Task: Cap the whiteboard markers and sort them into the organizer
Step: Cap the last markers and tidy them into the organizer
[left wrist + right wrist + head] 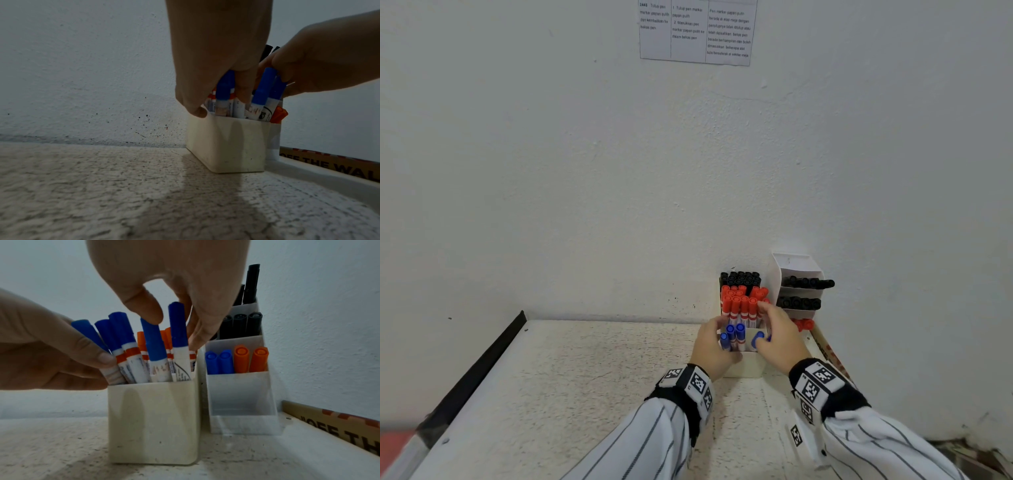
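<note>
A cream organizer box point(746, 368) point(152, 421) stands on the table against the wall. It holds capped markers in rows: blue point(734, 334) in front, red point(739, 303) in the middle, black point(739, 278) at the back. My left hand point(714, 346) point(41, 345) is at the box's left side, its thumb pressed on the leftmost blue marker point(88, 332) with the fingers curled behind. My right hand point(780, 339) point(174, 272) reaches in from above on the right. Its thumb sits on one blue cap point(152, 340), and another blue marker point(177, 327) stands between thumb and fingers.
A white tiered holder point(791, 265) point(240, 395) stands right of the box, with black, blue and orange-red markers in it. A printed cardboard strip point(339, 423) lies along the right wall. The speckled table point(585, 394) has a black edge point(482, 363) on its left. A paper sheet point(695, 31) hangs on the wall.
</note>
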{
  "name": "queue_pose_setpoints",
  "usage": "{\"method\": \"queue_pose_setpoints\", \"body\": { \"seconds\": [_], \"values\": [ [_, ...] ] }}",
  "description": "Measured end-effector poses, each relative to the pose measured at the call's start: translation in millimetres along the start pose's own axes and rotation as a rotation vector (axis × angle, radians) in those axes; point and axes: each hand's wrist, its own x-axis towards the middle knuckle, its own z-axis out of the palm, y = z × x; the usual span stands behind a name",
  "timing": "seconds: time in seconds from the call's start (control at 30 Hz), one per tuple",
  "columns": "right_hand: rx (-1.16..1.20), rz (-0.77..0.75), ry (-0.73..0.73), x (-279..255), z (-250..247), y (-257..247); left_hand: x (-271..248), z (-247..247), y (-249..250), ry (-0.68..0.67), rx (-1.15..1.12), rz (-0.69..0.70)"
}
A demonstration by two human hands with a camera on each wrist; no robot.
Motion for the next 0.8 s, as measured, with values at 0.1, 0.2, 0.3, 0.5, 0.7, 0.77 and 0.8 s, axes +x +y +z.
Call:
{"method": "queue_pose_setpoints", "body": {
  "seconds": [0.1,0.2,0.3,0.5,0.7,0.77,0.8],
  "values": [
    [0.054,0.018,-0.083,2.8,3.2,-1.5,-0.8,-1.8,-1.4,-0.009,0.017,-0.005],
    [0.097,0.034,-0.012,3.1,3.0,4.5,0.1,-1.5,-2.4,0.021,0.058,0.013],
    [0.054,-0.005,0.066,-2.5,3.1,8.8,-3.7,-1.3,-2.6,0.091,0.075,0.067],
    [0.076,-0.082,0.041,-7.7,2.7,13.3,-9.2,-1.1,1.7,0.118,0.076,0.152],
    [0.12,-0.055,0.015,-15.7,1.3,8.2,-11.0,-3.1,3.9,0.11,0.069,0.091],
    [0.086,-0.028,0.027,-19.3,1.6,6.5,-13.4,-2.2,5.2,0.112,0.073,0.032],
    [0.067,0.008,0.043,-21.2,2.3,5.6,-15.0,-1.1,5.4,0.104,0.094,0.0]
  ]
}}
